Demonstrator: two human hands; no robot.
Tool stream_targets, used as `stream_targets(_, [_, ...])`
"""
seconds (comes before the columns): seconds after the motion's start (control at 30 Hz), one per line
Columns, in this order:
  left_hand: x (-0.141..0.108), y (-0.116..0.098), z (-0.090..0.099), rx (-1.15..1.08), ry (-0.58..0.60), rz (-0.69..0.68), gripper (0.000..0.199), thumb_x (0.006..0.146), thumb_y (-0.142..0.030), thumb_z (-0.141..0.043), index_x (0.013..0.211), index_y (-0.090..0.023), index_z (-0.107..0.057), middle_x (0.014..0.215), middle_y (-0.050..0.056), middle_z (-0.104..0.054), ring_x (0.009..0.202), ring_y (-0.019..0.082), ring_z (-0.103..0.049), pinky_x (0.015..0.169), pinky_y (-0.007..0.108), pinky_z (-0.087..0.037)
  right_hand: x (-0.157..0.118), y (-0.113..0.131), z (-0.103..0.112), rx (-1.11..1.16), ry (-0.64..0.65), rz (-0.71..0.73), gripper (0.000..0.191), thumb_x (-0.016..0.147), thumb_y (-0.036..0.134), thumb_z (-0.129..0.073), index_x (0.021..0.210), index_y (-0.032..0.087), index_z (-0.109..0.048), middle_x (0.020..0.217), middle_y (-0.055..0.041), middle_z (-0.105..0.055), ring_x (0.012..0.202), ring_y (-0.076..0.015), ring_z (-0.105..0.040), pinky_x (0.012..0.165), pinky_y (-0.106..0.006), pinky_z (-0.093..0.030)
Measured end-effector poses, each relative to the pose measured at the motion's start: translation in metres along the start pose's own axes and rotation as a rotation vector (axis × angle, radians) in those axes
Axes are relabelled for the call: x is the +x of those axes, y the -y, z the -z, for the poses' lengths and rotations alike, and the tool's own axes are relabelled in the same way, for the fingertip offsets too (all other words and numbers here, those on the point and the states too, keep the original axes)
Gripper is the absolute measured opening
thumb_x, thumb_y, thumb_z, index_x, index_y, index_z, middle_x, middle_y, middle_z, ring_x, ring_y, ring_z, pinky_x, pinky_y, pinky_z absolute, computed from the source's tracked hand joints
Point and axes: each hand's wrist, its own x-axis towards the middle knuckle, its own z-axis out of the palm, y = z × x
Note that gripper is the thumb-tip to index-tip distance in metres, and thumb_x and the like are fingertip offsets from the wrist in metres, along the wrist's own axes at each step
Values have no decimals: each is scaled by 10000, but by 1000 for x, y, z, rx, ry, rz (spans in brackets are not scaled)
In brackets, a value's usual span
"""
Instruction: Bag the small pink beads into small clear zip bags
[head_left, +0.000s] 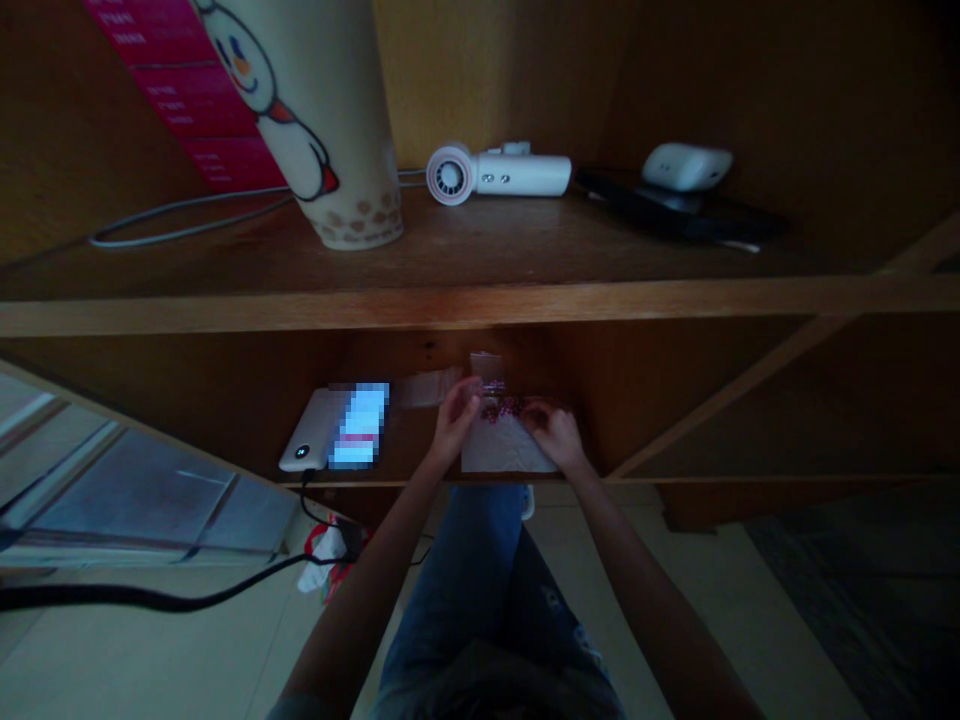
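My left hand (pixel 454 425) and my right hand (pixel 551 437) work close together on the lower wooden shelf (pixel 420 470). Between them lies a white sheet of paper (pixel 502 450), with a cluster of small pink beads (pixel 499 408) at its far edge. A small transparent packet (pixel 486 366) stands just beyond my left fingers. My right fingertips rest at the beads. In this dim picture I cannot tell whether either hand grips anything. A pale strip of paper or tape (pixel 427 387) lies to the left of my left hand.
A white power bank (pixel 307 435) with a lit phone (pixel 361 425) lies left of my hands, its black cable (pixel 304 495) hanging over the shelf edge. The upper shelf holds a large snowman cup (pixel 322 120), a white handheld fan (pixel 495 172) and a white device (pixel 686 167) on a black item.
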Motion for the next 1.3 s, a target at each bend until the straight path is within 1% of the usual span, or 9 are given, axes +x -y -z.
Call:
stream_targets(0.17, [1,-15,9,373,191,-238,313,791,-426,-545,1032,-226,-558,1037,45,-610,1016,191,-544,919,368,-418,0,-1,0,110,0,-43,165,749,223,-500,792,202,-657,875,-39,-687,793,-170,-628,745,-302,-468])
stream_targets(0.3, [-1,-18,0,677,273,-336,353,770,-504,-532,992,-234,-583,1019,51,-586,1011,223,-516,926,415,-379,0,-1,1,200,-15,-56,163,751,236,-500,802,195,-650,888,-46,-683,814,-171,-626,768,-309,-465])
stream_targets(0.43, [-3,-12,-12,821,311,-381,437,773,-553,-485,1063,-236,-561,1084,78,-559,1032,254,-489,907,440,-368,-1,2,3,252,-14,-37,155,761,254,-505,796,193,-643,870,-41,-680,806,-169,-622,768,-309,-462])
stream_targets(0.57, [-1,-7,-17,838,299,-386,602,771,-576,-464,1249,-212,-431,1163,106,-533,1077,268,-465,921,450,-351,-2,3,5,261,14,-8,141,765,268,-513,769,202,-638,859,-35,-676,813,-175,-618,775,-311,-458])
stream_targets(0.67, [1,-5,-18,835,296,-389,656,766,-585,-462,1285,-189,-395,1195,122,-520,1104,271,-454,940,452,-336,-1,1,4,265,37,19,125,759,262,-524,764,208,-637,873,-34,-670,830,-177,-611,784,-310,-454])
stream_targets(0.87, [6,-3,-19,833,326,-428,618,765,-577,-472,1250,-193,-448,1138,113,-551,1081,262,-471,948,442,-328,0,0,3,274,97,41,147,768,299,-523,762,215,-644,804,-27,-657,783,-180,-601,760,-317,-457])
stream_targets(1.03, [7,-2,-19,804,316,-422,569,770,-549,-486,1223,-205,-475,1122,102,-555,1069,253,-476,938,436,-334,1,1,4,303,95,43,167,782,321,-522,762,214,-650,842,-34,-664,834,-189,-600,780,-324,-452])
stream_targets(1.17, [5,-3,-17,800,296,-405,538,772,-544,-488,1196,-214,-496,1121,94,-553,1066,252,-470,939,442,-331,0,0,5,327,116,35,175,798,290,-494,784,217,-653,839,-27,-676,808,-181,-613,772,-320,-458])
stream_targets(1.3, [4,-7,-16,797,252,-376,470,774,-516,-506,1143,-226,-533,1099,81,-563,1040,251,-471,921,436,-342,0,-1,3,246,67,37,178,785,241,-474,810,219,-649,872,-26,-677,828,-178,-617,784,-323,-458])
